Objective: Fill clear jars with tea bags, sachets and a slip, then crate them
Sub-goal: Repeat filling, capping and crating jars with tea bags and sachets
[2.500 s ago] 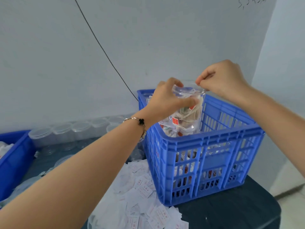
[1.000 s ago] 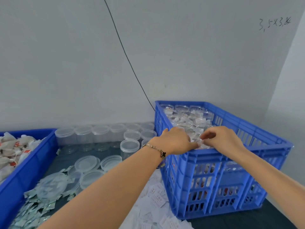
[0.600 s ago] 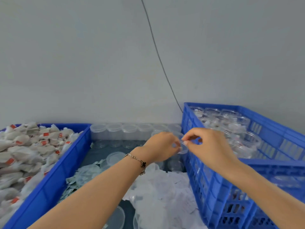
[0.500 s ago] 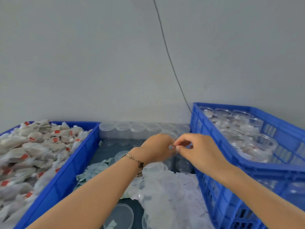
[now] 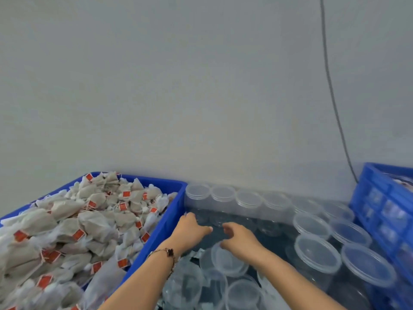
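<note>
1. Nearest the camera, two bare forearms reach forward over loose clear lids (image 5: 228,260) lying flat on the dark bench (image 5: 279,231), just right of the blue bin (image 5: 156,238). The lowest lids blur together and are hard to count.
2. The left hand (image 5: 190,231), with a bracelet (image 5: 165,253) at its wrist, hovers palm down right beside the blue bin's right wall. Its fingers are loosely bent and hold nothing.
3. The right hand (image 5: 239,240) sits just right of the left hand, above a lid. Its fingers are relaxed and slightly curled, with nothing between them that can be made out.
4. The blue bin is heaped with tea bags (image 5: 89,220) bearing red tags; its left side is cut off by the frame.
5. Well right of the blue bin, lidded clear jars (image 5: 315,253) stand upright on the bench, the nearest ones cropped at the bottom edge.
6. A row of clear jars (image 5: 223,195) lines the wall (image 5: 178,86), starting at the blue bin's far right corner.
7. At the far right, the blue crate (image 5: 384,209) is mostly cut off; its contents are too blurred to read. A dark cable (image 5: 333,97) runs down the wall towards it.
</note>
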`<state>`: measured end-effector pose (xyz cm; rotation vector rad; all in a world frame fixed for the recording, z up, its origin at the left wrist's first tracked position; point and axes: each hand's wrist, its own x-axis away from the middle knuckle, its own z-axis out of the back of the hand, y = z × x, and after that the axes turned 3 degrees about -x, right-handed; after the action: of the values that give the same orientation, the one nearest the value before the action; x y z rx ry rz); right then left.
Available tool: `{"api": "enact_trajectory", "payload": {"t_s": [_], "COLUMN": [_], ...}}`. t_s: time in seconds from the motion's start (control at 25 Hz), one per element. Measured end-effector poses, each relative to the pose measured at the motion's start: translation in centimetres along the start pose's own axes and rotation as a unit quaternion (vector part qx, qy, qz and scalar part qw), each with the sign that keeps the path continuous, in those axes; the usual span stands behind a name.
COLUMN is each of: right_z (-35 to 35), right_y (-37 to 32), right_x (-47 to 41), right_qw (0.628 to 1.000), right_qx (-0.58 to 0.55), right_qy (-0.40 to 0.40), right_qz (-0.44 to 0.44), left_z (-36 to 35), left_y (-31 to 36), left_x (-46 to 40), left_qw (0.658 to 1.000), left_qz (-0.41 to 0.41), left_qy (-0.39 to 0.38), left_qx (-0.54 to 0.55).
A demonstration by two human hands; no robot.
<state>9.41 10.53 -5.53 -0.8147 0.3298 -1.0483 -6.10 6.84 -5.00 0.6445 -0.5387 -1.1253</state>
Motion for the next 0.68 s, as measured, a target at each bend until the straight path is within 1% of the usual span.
{"api": "enact_trajectory", "payload": {"t_s": [0.08, 0.16, 0.24, 0.32, 0.4, 0.48, 0.56, 0.64, 0.68], "right_z": [-2.1, -3.8, -5.0, -5.7, -6.1, -6.6, -6.8, -6.3, -6.0], "right_y": [-0.4, -0.3, -0.1, -0.3, -0.6, -0.7, -0.8, -1.4, -1.9], "right_x": [-3.9, -7.7, -10.7, -12.9, -14.2, -14.1, -13.2, -11.6, -10.4], "right_qw": [0.996, 0.986, 0.969, 0.955, 0.949, 0.952, 0.952, 0.952, 0.952], "right_qx": [-0.080, -0.162, -0.240, -0.291, -0.310, -0.300, -0.299, -0.302, -0.300], "right_qy": [-0.019, -0.011, 0.000, 0.003, 0.014, 0.029, 0.030, 0.026, 0.027], "right_qz": [-0.019, -0.042, -0.060, -0.063, -0.061, -0.054, -0.049, -0.046, -0.043], "left_z": [-0.8, -2.1, -2.9, -3.2, -3.5, -4.0, -4.0, -3.3, -2.8], "left_y": [-1.5, -2.8, -3.2, -2.9, -2.6, -2.8, -3.1, -3.0, -2.6], "left_x": [-3.0, -6.2, -9.0, -11.2, -13.0, -13.8, -13.5, -12.2, -11.3], "left_qw": [0.993, 0.979, 0.971, 0.966, 0.961, 0.956, 0.952, 0.955, 0.961], "left_qz": [0.060, 0.118, 0.141, 0.137, 0.119, 0.088, 0.081, 0.096, 0.109], "left_qy": [0.003, 0.010, 0.036, 0.092, 0.133, 0.139, 0.161, 0.179, 0.172], "left_qx": [0.099, 0.167, 0.189, 0.198, 0.209, 0.241, 0.247, 0.214, 0.188]}}
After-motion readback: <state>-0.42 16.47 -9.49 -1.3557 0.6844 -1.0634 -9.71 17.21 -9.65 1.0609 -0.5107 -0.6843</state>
